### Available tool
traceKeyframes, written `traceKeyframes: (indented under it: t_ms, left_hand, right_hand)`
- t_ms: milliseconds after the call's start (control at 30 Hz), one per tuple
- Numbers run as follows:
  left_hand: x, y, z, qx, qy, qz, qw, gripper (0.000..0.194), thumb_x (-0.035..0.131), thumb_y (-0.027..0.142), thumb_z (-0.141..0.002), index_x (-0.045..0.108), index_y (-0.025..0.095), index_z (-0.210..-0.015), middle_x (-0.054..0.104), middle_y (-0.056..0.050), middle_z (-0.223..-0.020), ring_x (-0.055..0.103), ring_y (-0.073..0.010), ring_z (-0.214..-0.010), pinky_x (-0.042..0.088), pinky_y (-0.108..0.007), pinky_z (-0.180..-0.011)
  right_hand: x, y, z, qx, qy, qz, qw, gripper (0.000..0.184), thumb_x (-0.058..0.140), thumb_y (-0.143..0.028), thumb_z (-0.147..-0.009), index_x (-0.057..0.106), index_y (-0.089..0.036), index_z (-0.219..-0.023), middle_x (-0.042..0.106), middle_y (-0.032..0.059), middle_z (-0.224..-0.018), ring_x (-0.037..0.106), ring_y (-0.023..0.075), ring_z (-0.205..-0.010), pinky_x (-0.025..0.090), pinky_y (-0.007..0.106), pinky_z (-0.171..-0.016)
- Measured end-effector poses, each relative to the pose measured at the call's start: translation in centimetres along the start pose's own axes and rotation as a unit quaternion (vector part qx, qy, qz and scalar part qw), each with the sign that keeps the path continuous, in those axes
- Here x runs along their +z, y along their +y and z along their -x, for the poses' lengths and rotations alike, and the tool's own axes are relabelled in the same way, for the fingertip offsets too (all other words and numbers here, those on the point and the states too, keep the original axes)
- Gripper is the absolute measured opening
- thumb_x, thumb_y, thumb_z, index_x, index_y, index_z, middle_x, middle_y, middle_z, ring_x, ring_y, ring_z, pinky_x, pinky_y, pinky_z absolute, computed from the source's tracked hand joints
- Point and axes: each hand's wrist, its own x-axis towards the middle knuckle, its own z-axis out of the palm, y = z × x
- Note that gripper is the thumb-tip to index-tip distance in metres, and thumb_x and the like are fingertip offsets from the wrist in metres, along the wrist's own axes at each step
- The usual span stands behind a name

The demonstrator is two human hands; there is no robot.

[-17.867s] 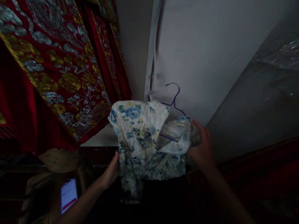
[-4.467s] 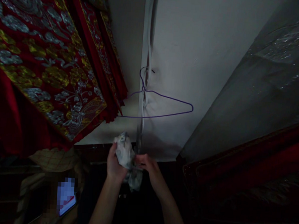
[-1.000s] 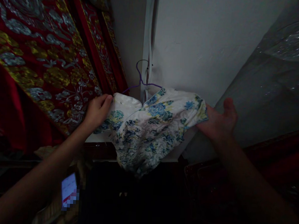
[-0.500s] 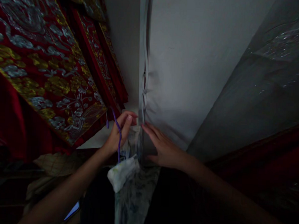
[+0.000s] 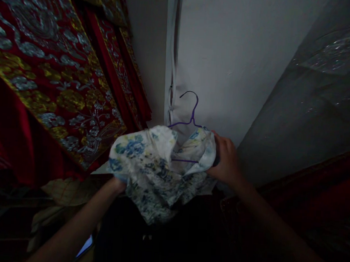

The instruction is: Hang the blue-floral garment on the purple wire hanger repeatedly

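Note:
In front of me a white blouse point(image 5: 149, 165) with blue and yellow flowers is spread on a purple clothes hanger point(image 5: 192, 114). The hanger's hook stands up above the neckline, and its lower bar shows through the collar opening. My right hand point(image 5: 226, 159) is closed round the blouse's right shoulder edge. On the other side, my left hand point(image 5: 120, 183) is at the sleeve end of the blouse; only the wrist shows, and cloth covers its fingers.
Red cloth embroidered in gold and silver point(image 5: 74, 98) hangs at the left. A white cable point(image 5: 173, 60) runs down the pale wall point(image 5: 225, 59). Clear plastic sheeting point(image 5: 312, 87) covers the right side. Lower left, a lit phone screen point(image 5: 84, 246) shows among dark items.
The blouse, earlier bunched and edge-on low between my hands, is now spread out facing me. The hanger's hook has swung upright to the right, and my hands have moved apart.

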Motion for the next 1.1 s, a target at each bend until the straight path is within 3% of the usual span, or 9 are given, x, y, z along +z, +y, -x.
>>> traceKeyframes:
  t_ms: [67,167,333,500,600,667,767,900,1100]
  left_hand:
    - [0.6,-1.5,1.6,-0.058,-0.006,0.118,0.991,0.088,0.012,0.077,-0.095,0.061,0.018,-0.138,0.075,-0.017,-0.118,0.067,-0.0351,-0.121,0.051,-0.059,-0.103]
    - [2.4,-2.5,3.0,-0.172,-0.016,0.384,0.907,0.089,0.045,0.088,-0.08,0.068,0.018,-0.13,0.07,-0.016,-0.131,0.053,-0.0358,-0.138,0.035,-0.053,-0.12]
    - [5.9,-1.9,5.0,-0.223,0.11,0.438,0.864,0.07,0.088,0.049,-0.067,0.069,0.017,-0.126,0.072,-0.013,-0.129,0.055,-0.0361,-0.137,0.03,-0.05,-0.123]
    - [8.6,-2.2,9.1,-0.336,0.23,0.491,0.77,0.07,0.088,0.035,-0.062,0.068,0.015,-0.126,0.078,-0.013,-0.111,0.069,-0.0365,-0.118,0.045,-0.052,-0.112]
    - [9.5,-2.0,10.8,-0.356,0.281,0.53,0.716,0.066,0.08,0.031,-0.07,0.063,0.017,-0.132,0.077,-0.013,-0.115,0.07,-0.0344,-0.117,0.05,-0.05,-0.108]
    - [9.8,-1.6,11.1,-0.343,0.304,0.533,0.711,0.065,0.078,0.03,-0.073,0.06,0.019,-0.136,0.075,-0.011,-0.121,0.067,-0.0328,-0.122,0.049,-0.048,-0.11]
    - [9.9,-1.2,11.2,-0.335,0.283,0.518,0.735,0.065,0.08,0.034,-0.073,0.062,0.019,-0.134,0.073,-0.01,-0.126,0.063,-0.034,-0.128,0.045,-0.05,-0.114]
    - [10.1,-0.9,11.4,-0.327,0.259,0.514,0.749,0.067,0.084,0.04,-0.07,0.065,0.02,-0.131,0.072,-0.011,-0.129,0.06,-0.0354,-0.132,0.04,-0.053,-0.118]
    - [10.6,-0.7,11.3,-0.315,0.288,0.527,0.735,0.067,0.082,0.046,-0.073,0.061,0.024,-0.133,0.07,-0.011,-0.129,0.058,-0.0353,-0.133,0.046,-0.052,-0.113]
  right_hand:
    - [-0.8,0.5,-1.9,0.014,0.011,0.038,0.999,0.103,0.077,-0.049,-0.068,0.032,-0.022,-0.157,0.053,0.0179,-0.13,0.052,0.0427,-0.121,0.044,0.058,-0.1]
    - [-1.2,-0.3,-5.0,0.01,0.032,0.064,0.997,0.098,0.077,-0.051,-0.069,0.041,-0.018,-0.153,0.056,0.0194,-0.129,0.053,0.0438,-0.12,0.042,0.058,-0.1]
    - [-1.4,-2.8,-6.9,-0.034,0.002,0.05,0.998,0.105,0.082,-0.048,-0.063,0.041,-0.017,-0.155,0.056,0.0196,-0.132,0.054,0.0434,-0.121,0.042,0.059,-0.101]
    - [-2.9,-4.3,-2.8,-0.071,0.015,-0.078,0.994,0.081,0.078,-0.039,-0.075,0.048,-0.025,-0.149,0.051,0.0135,-0.15,0.04,0.0395,-0.143,0.031,0.059,-0.116]
    - [-1.7,-6.6,2.2,0.041,0.101,-0.246,0.963,0.054,0.072,-0.035,-0.084,0.06,-0.026,-0.136,0.06,0.0097,-0.142,0.048,0.0321,-0.139,0.036,0.051,-0.116]
    - [0.4,-8.6,5.6,0.204,0.147,-0.338,0.907,0.025,0.065,-0.039,-0.091,0.07,-0.023,-0.111,0.073,0.0077,-0.115,0.066,0.026,-0.11,0.049,0.041,-0.099]
    - [4.3,-11.3,8.5,0.356,0.038,-0.439,0.824,0.04,0.057,-0.057,-0.093,0.07,-0.02,-0.087,0.071,0.0062,-0.08,0.066,0.0219,-0.076,0.051,0.033,-0.072]
    - [7.4,-12.7,7.4,0.336,-0.079,-0.471,0.812,0.042,0.053,-0.061,-0.094,0.065,-0.022,-0.086,0.067,0.0041,-0.079,0.061,0.0207,-0.077,0.047,0.031,-0.072]
    - [7.7,-12.6,6.2,0.306,-0.099,-0.493,0.808,0.042,0.056,-0.059,-0.091,0.051,-0.022,-0.072,0.048,-0.0031,-0.064,0.046,0.0136,-0.061,0.036,0.025,-0.058]
